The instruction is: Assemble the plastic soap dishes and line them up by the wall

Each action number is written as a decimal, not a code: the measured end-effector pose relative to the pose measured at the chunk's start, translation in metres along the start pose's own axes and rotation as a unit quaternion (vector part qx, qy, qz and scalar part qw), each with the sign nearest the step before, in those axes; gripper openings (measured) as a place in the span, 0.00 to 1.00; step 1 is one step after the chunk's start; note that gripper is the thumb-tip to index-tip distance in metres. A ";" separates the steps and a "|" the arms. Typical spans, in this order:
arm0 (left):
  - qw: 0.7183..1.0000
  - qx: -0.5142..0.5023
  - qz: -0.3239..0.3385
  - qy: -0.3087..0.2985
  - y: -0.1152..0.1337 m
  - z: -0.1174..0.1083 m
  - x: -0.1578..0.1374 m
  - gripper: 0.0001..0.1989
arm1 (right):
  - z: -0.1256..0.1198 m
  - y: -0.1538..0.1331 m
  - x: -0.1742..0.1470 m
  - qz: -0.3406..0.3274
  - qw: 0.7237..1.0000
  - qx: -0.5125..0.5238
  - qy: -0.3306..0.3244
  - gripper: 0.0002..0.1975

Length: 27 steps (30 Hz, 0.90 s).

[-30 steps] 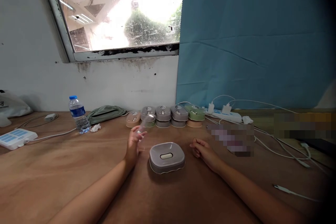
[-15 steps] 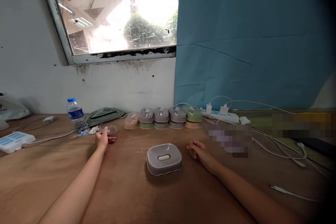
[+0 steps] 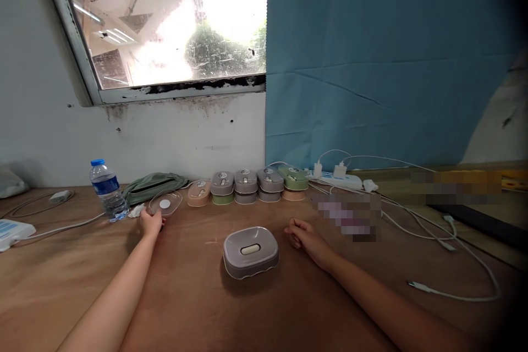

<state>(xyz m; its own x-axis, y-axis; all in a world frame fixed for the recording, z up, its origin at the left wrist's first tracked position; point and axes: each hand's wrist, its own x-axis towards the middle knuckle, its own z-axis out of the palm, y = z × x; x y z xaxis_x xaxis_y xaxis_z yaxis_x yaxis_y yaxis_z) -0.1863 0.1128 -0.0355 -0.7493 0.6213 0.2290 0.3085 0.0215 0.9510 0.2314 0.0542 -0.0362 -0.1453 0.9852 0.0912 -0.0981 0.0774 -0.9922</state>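
My left hand [image 3: 150,222] pinches the near edge of a clear plastic cover [image 3: 174,204] with a round white sticker on it. The cover is tilted, in front of a green fabric pouch [image 3: 154,189]. My right hand [image 3: 302,233] rests on the table with fingers curled into a loose fist, and nothing shows in it. To the left of that hand, apart from it, sits a grey oval box [image 3: 251,251] with a pale oblong inset in its top and a clear wavy rim around its base.
Small boxes in grey, green and peach [image 3: 246,186] stand along the wall, mostly stacked in twos. A water bottle [image 3: 109,191] and crumpled tissue [image 3: 136,211] are at the left. Power strips [image 3: 338,179] and white cables [image 3: 429,287] lie at the right. Some items are pixelated.
My left hand has closed on the clear cover and raised it into a tilt, so its white sticker shows. The whole view has shifted slightly; my right hand stays beside the grey box.
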 end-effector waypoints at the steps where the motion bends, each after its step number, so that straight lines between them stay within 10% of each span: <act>1: 1.000 0.024 0.009 0.016 0.002 0.003 0.000 0.18 | 0.000 0.000 0.000 0.000 1.000 0.000 0.000 0.11; 27: 0.960 0.216 0.155 -0.084 0.012 0.031 0.001 0.15 | 0.001 -0.002 -0.002 0.004 1.000 -0.021 -0.010 0.11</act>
<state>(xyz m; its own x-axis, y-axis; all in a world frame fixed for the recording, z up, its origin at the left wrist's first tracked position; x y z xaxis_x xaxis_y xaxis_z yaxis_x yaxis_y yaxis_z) -0.1652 0.1381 -0.0307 -0.4887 0.7666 0.4165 0.7431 0.1156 0.6591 0.2309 0.0524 -0.0340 -0.1660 0.9824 0.0854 -0.0550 0.0772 -0.9955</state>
